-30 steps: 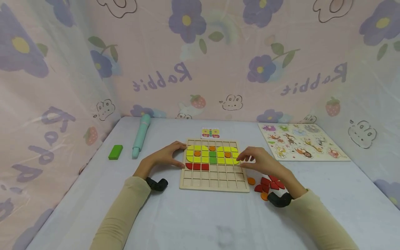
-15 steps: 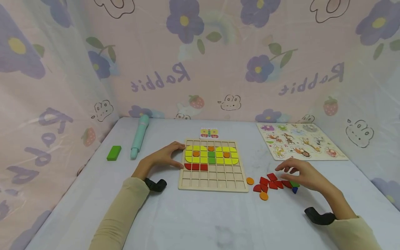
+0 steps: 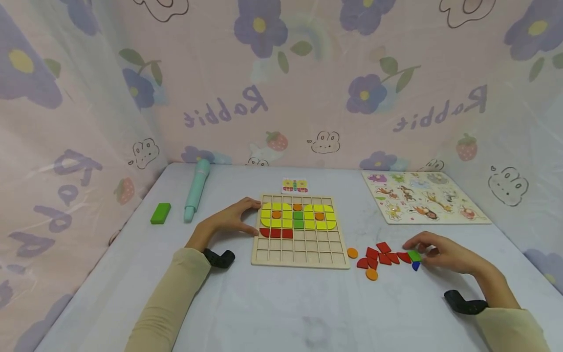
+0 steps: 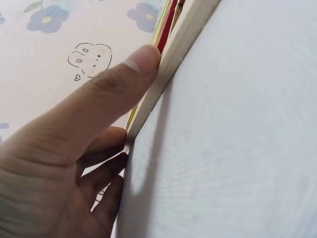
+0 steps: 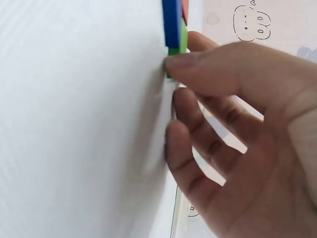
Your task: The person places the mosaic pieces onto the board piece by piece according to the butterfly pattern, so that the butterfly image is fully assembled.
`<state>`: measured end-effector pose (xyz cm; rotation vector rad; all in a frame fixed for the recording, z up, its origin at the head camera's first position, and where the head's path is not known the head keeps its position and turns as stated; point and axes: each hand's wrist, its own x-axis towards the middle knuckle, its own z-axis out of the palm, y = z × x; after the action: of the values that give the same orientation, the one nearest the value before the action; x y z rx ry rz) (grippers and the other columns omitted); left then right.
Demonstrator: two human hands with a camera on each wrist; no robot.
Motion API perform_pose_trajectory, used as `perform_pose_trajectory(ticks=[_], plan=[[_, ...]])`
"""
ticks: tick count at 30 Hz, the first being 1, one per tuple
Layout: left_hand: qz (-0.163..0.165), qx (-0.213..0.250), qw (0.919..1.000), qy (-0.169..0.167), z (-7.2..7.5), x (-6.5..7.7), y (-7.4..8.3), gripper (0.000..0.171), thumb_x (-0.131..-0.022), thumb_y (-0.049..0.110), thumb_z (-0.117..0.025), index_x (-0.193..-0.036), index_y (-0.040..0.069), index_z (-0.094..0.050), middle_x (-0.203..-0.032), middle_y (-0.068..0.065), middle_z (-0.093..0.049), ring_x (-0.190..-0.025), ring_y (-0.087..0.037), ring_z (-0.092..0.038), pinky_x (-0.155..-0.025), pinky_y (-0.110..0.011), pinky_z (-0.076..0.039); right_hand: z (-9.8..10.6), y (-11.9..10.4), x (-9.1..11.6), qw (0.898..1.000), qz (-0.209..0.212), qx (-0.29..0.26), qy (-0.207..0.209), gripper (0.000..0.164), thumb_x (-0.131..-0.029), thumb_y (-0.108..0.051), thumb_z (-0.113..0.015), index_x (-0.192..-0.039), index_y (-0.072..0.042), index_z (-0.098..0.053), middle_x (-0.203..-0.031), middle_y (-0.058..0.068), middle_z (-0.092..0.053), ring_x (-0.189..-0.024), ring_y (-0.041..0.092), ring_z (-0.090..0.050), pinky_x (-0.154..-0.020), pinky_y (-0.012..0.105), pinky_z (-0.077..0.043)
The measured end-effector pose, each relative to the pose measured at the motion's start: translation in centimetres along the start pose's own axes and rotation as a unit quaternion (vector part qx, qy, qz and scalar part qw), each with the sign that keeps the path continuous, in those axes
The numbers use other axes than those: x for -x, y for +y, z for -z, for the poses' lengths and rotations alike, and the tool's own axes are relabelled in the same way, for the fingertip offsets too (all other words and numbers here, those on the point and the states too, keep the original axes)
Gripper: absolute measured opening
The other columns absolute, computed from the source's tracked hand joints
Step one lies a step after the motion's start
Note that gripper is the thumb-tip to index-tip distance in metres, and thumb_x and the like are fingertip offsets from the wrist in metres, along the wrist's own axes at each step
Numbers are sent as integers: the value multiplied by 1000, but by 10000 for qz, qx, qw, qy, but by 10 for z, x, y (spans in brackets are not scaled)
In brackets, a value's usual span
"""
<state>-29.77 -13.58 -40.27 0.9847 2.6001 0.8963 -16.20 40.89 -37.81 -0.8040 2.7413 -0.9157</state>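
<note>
My left hand (image 3: 228, 219) rests against the left edge of a wooden grid board (image 3: 281, 260), thumb and fingers spread along its side. Yellow, orange, green and red tiles fill part of the board's upper rows; a short red row (image 3: 276, 233) lies at the left. To the right of the board, my right hand (image 3: 446, 254) pinches a green tile (image 3: 414, 255) between thumb and index finger, low over the table. In the right wrist view the thumb (image 5: 198, 67) presses on its edge. A small blue piece (image 3: 415, 266) lies just below it.
Several loose red tiles (image 3: 384, 247) and two orange discs (image 3: 371, 274) lie right of the board. A small pattern card (image 3: 294, 186) is behind it. An animal puzzle board (image 3: 426, 198) sits back right; a teal tube (image 3: 196, 190) and green block (image 3: 161, 213) are at left.
My right hand has left the board's right edge and moved right, past the red tiles, down to the green tile. The left hand stays at the board.
</note>
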Motion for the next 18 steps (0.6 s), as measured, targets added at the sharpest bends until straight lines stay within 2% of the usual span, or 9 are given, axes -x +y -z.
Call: perform_pose_trajectory(ticks=[6,11,14,18], plan=[[-16,-33,10000,-19,-1,-2,-3,83,-71,37,-80,-138,5,-42,-141,-9,-39,-134,-25,-30,-113,-43,-21,0,4,-2,9999,-91,63,4,29,-82,-6,-68,-110,-7,-60,-102,5,-62,-85,6,-53,-71,19,-49],[-83,-16,10000,0,-1,-1,-4,83,-71,37,-80,-138,4,-43,-141,-9,-39,-134,-26,-30,-113,-44,-21,0,2,-5,9981,-567,231,82,28,-80,-11,-72,-106,-5,-63,-94,3,-62,-79,4,-54,-68,19,-50],[-76,-35,10000,-4,-2,-2,-5,83,-71,37,-80,-137,5,-43,-141,-8,-39,-134,-24,-30,-113,-43,-21,0,-3,-10,9957,-749,444,314,26,-78,-13,-74,-102,-6,-65,-87,-2,-60,-74,3,-51,-65,18,-48],[-84,-61,9999,5,-2,-2,-4,83,-71,38,-80,-138,5,-43,-141,-8,-39,-134,-25,-30,-113,-43,-21,-4,-14,-26,9937,-606,576,746,24,-78,-13,-74,-100,-9,-67,-86,-5,-61,-75,5,-50,-66,19,-48]])
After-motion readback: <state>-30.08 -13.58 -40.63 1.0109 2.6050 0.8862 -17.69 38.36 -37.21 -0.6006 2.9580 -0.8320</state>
